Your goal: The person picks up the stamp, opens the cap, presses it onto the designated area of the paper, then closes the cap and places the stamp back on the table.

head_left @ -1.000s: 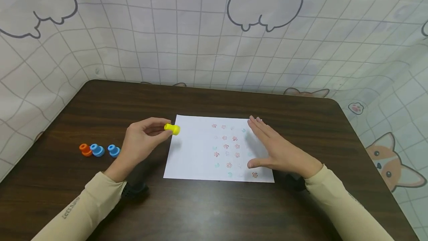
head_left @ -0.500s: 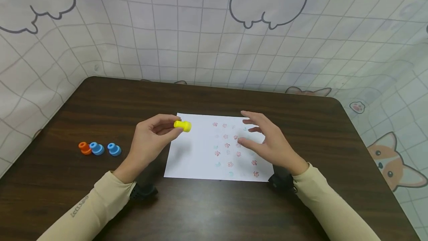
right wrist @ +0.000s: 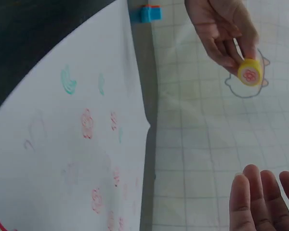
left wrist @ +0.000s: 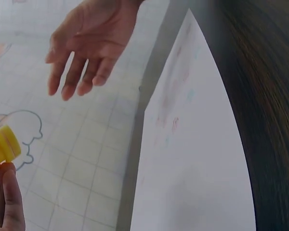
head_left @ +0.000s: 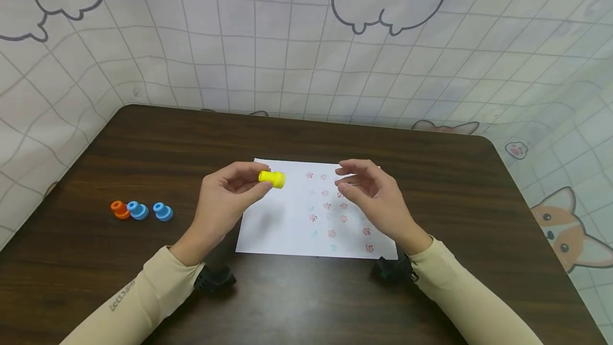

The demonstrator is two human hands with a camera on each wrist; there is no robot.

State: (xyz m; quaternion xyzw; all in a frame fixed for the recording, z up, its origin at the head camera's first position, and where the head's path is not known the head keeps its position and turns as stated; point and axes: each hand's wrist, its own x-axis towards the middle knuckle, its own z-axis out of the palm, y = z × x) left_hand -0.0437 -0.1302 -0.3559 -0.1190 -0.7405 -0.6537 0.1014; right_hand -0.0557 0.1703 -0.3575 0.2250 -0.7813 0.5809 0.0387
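Yellow stamp held up above the paper, your other hand waiting beside it

Your left hand (head_left: 225,198) pinches the small yellow plastic stamp (head_left: 272,179) between thumb and fingertips, lifted clear of the white sheet of paper (head_left: 278,222) over its upper left part; the right wrist view shows a red flower face on its end, turned toward your right hand. Your right hand (head_left: 375,201) holds nothing, fingers loosely spread and a little bent, hovering above the rows of red flower and pale teal prints (head_left: 330,212), near the stamp but apart from it. The orange plastic stamp (head_left: 119,210) and two blue plastic stamps (head_left: 150,211) stand in a row on the dark wooden table (head_left: 96,260), well to your left, out of the way of the sheet.
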